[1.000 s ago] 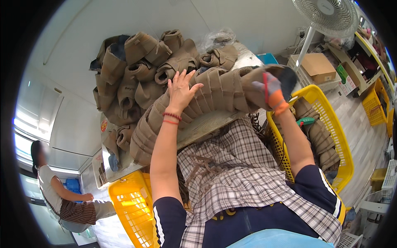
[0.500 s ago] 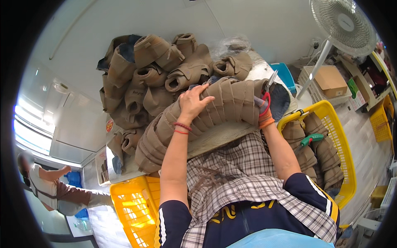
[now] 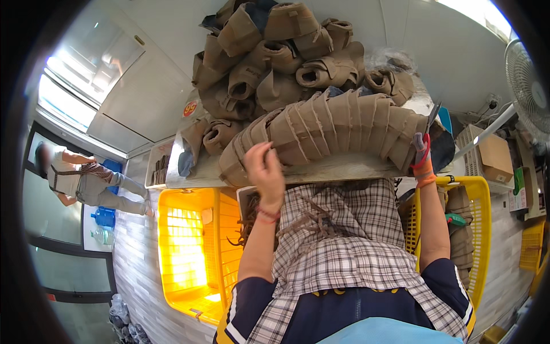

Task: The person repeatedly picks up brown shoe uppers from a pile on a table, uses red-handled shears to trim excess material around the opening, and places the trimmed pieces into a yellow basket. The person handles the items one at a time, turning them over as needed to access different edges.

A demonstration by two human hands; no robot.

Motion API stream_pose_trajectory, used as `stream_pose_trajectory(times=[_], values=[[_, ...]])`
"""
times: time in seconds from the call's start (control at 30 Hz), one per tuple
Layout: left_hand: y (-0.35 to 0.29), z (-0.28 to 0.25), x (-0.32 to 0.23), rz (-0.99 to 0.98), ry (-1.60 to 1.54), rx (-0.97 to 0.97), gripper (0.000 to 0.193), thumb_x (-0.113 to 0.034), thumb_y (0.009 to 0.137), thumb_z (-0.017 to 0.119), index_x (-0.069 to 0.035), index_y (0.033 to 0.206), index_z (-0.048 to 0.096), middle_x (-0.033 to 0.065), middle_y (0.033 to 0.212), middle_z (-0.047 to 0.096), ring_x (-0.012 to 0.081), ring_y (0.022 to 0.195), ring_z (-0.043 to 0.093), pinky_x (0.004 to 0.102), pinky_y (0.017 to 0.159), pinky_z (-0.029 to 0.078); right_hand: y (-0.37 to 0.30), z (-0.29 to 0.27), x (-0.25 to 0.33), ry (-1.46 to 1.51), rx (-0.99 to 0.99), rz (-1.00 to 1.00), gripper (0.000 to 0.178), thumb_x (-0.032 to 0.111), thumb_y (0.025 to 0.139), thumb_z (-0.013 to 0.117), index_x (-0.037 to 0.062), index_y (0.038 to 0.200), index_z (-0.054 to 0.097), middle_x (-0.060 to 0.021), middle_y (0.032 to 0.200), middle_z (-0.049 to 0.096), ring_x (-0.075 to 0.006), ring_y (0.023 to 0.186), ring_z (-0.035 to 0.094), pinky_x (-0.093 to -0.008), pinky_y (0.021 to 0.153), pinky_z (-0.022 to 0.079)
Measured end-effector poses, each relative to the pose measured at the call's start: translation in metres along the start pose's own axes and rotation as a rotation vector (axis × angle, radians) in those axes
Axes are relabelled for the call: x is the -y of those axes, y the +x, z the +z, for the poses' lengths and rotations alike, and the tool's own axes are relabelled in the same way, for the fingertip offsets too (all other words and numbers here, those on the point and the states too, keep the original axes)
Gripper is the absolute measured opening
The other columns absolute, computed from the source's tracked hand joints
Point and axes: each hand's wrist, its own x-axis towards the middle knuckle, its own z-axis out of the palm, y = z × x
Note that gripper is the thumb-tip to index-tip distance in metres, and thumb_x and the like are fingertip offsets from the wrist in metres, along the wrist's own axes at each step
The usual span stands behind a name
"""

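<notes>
A long curved row of brown fabric pieces (image 3: 326, 135), nested one over another, lies along the table's front edge. In front of its left part hovers my left hand (image 3: 266, 178), bare, slightly blurred, with loosely bent fingers and nothing visible in them. My right hand (image 3: 423, 164), in an orange and grey glove, is at the row's right end. It is closed on red-handled scissors (image 3: 427, 148), whose dark blades point up and away. Whether this hand also touches the end piece I cannot tell. Brown scraps (image 3: 321, 221) lie on my checked apron (image 3: 349, 246).
Behind the row rises a heap of rolled brown pieces (image 3: 281, 54). A yellow basket (image 3: 189, 192) stands below left; another yellow basket (image 3: 484, 229) at right holds brown pieces and a green-handled tool (image 3: 455, 219). A fan (image 3: 530, 86) stands far right; a person (image 3: 86, 172) is at left.
My left hand has come off the row and moved nearer to me. My right hand still holds the scissors at the row's right end. The view has shifted, and the distant person's pose differs.
</notes>
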Motion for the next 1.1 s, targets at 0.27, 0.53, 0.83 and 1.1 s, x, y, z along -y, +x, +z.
stream_pose_trajectory(times=[0.27, 0.53, 0.83, 1.1], values=[[-0.102, -0.140, 0.059, -0.600, 0.101, -0.137, 0.013, -0.005, 0.091, 0.050, 0.001, 0.099, 0.058, 0.0065, 0.090, 0.058, 0.0155, 0.077, 0.056, 0.0261, 0.072, 0.049, -0.026, -0.013, 0.068, -0.072, -0.205, 0.140, 0.045, 0.052, 0.086, 0.058, 0.0080, 0.093, 0.063, 0.0004, 0.059, 0.054, -0.0119, 0.044, 0.047, -0.0260, 0.042, 0.039], [-0.112, -0.163, 0.081, -0.643, 0.174, -0.227, 0.013, -0.007, 0.092, 0.049, 0.001, 0.096, 0.058, 0.0062, 0.083, 0.057, 0.0153, 0.069, 0.054, 0.0265, 0.064, 0.048, 0.036, -0.125, 0.160, -1.679, -0.363, 0.197, 0.057, 0.057, 0.074, 0.062, 0.0052, 0.098, 0.066, -0.0201, 0.092, 0.067, -0.0365, 0.090, 0.064, -0.0431, 0.078, 0.049], [-0.092, -0.171, 0.098, -0.743, 0.147, -0.359, 0.013, -0.007, 0.092, 0.048, 0.000, 0.096, 0.059, 0.0053, 0.085, 0.058, 0.0139, 0.070, 0.054, 0.0254, 0.064, 0.047, 0.175, -0.078, 0.109, -1.861, 0.279, 0.105, 0.039, 0.019, 0.073, 0.070, 0.0098, 0.110, 0.063, -0.0143, 0.110, 0.064, -0.0298, 0.103, 0.061, -0.0354, 0.088, 0.049], [-0.060, -0.188, 0.102, -0.746, 0.184, -0.323, 0.018, -0.011, 0.092, 0.050, 0.001, 0.102, 0.059, 0.0088, 0.095, 0.059, 0.0194, 0.084, 0.056, 0.0316, 0.077, 0.049, 0.195, -0.059, 0.074, -1.328, 0.618, 0.273, 0.055, 0.018, 0.064, 0.078, 0.0113, 0.116, 0.061, -0.0064, 0.109, 0.064, -0.0182, 0.097, 0.061, -0.0322, 0.082, 0.050]])
